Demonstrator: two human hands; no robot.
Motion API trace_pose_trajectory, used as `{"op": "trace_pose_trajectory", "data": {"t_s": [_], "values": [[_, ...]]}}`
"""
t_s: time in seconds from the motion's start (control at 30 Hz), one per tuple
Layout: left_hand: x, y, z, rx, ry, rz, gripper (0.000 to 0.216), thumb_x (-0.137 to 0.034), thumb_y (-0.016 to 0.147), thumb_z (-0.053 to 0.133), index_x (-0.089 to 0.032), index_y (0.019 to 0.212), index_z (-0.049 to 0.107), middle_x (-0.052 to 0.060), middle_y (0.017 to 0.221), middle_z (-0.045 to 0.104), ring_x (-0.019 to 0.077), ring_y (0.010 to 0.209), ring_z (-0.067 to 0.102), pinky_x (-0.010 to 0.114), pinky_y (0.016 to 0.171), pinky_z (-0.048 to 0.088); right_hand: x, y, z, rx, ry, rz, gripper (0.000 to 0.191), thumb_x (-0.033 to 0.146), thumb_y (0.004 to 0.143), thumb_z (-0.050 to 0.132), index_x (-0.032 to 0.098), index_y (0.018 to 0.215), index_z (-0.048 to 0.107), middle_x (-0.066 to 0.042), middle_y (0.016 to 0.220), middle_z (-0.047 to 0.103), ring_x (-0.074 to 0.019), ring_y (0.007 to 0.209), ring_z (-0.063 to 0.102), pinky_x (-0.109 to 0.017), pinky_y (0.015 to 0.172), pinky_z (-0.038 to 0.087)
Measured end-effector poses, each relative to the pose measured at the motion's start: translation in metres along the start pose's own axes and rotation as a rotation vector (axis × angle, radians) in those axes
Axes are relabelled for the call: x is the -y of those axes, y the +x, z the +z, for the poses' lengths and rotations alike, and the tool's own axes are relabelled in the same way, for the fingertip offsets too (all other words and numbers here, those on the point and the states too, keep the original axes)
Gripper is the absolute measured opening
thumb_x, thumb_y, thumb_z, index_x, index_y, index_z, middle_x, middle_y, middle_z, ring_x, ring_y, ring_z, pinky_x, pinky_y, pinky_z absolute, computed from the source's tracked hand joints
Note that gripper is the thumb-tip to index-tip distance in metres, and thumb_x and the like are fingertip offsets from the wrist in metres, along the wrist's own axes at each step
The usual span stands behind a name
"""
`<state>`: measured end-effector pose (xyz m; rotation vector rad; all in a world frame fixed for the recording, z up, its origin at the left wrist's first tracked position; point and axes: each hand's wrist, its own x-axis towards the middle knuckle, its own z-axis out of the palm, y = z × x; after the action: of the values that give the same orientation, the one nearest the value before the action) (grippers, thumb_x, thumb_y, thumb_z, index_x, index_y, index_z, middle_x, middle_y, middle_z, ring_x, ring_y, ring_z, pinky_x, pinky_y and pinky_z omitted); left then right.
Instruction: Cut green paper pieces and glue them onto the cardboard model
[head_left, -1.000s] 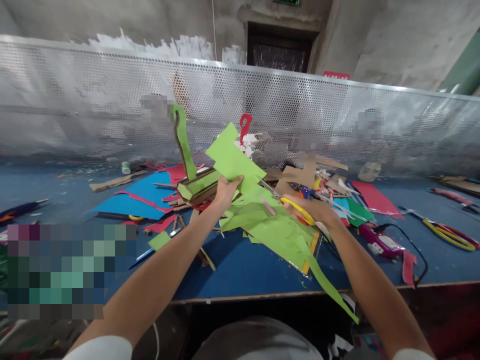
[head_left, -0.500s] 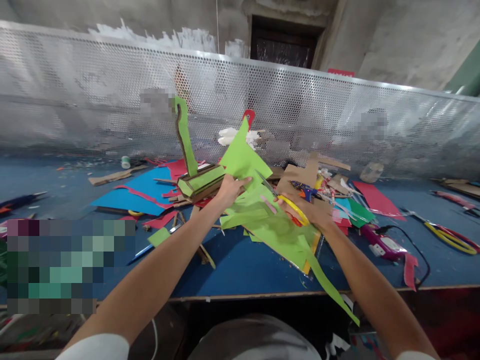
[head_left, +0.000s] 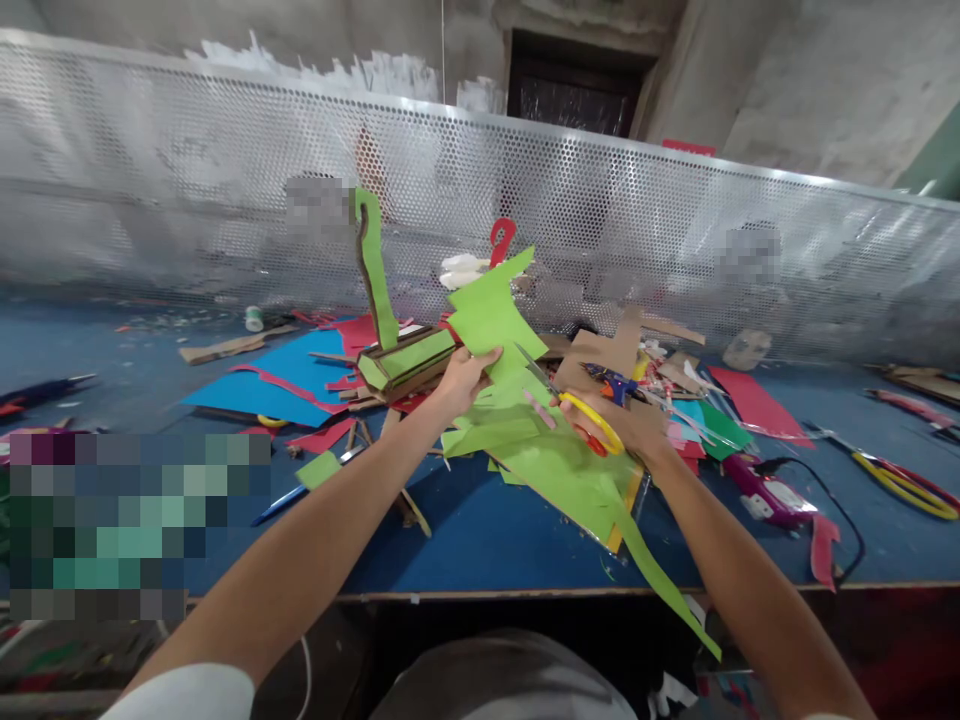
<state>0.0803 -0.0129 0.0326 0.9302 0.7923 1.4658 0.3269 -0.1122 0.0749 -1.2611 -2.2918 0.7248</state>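
One sheet (head_left: 491, 315), green, pinched in my left hand (head_left: 463, 382); one scissors (head_left: 571, 398), gripped in my right hand (head_left: 634, 425), blades near the sheet.

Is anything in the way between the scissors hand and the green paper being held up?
Nothing visible blocks the right hand; only the scissors it holds lie between, their blades by the green paper's lower edge.

Yellow-and-red-handled steel scissors (head_left: 564, 398), held — one pair; green-faced cardboard model with upright neck (head_left: 415, 358) — one; red curl-topped cutout (head_left: 498, 255), one; bright-blue sheet (head_left: 255, 396), one; clear rounded container (head_left: 747, 350), one.
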Motion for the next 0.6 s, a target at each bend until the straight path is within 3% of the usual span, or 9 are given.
{"op": "trace_pose_trajectory", "data": {"t_s": [0.1,0.27,0.47,0.6], "values": [[0.005,0.005,-0.005,-0.028,0.060,-0.015,0.049,-0.033,0.058,0.100,-0.017,0.096,0.075,0.012,0.105,0.082,0.0305,0.101,0.077,0.042,0.088,0.064,0.001,-0.003,0.001,0.103,0.191,0.070,0.045,0.069,0.101,0.046,0.025,0.101,0.056,0.002,0.064,0.051,-0.0161,0.050,0.048,-0.032,0.050,0.044],[0.011,0.012,-0.010,-0.024,0.091,-0.058,0.050,-0.031,0.053,0.101,-0.017,0.094,0.076,0.012,0.104,0.082,0.0267,0.094,0.076,0.033,0.076,0.062,0.003,-0.006,-0.001,0.067,0.219,0.084,0.057,0.081,0.092,0.051,0.028,0.108,0.064,0.000,0.066,0.056,-0.0161,0.048,0.047,-0.032,0.045,0.043],[0.013,0.008,-0.008,0.102,0.058,-0.013,0.055,-0.033,0.052,0.103,-0.017,0.098,0.077,0.012,0.105,0.082,0.0289,0.101,0.077,0.040,0.089,0.062,0.003,-0.009,-0.007,0.102,0.170,0.057,0.056,0.077,0.097,0.046,0.025,0.112,0.064,0.002,0.062,0.054,-0.0153,0.047,0.048,-0.031,0.048,0.044],[0.015,0.008,-0.009,0.107,0.145,0.085,0.062,-0.039,0.052,0.103,-0.016,0.105,0.079,0.013,0.104,0.082,0.0340,0.106,0.076,0.045,0.094,0.061,-0.007,-0.007,-0.007,0.099,0.175,0.012,0.046,0.070,0.099,0.050,0.025,0.103,0.060,0.002,0.068,0.054,-0.0139,0.051,0.049,-0.028,0.047,0.044]]}}
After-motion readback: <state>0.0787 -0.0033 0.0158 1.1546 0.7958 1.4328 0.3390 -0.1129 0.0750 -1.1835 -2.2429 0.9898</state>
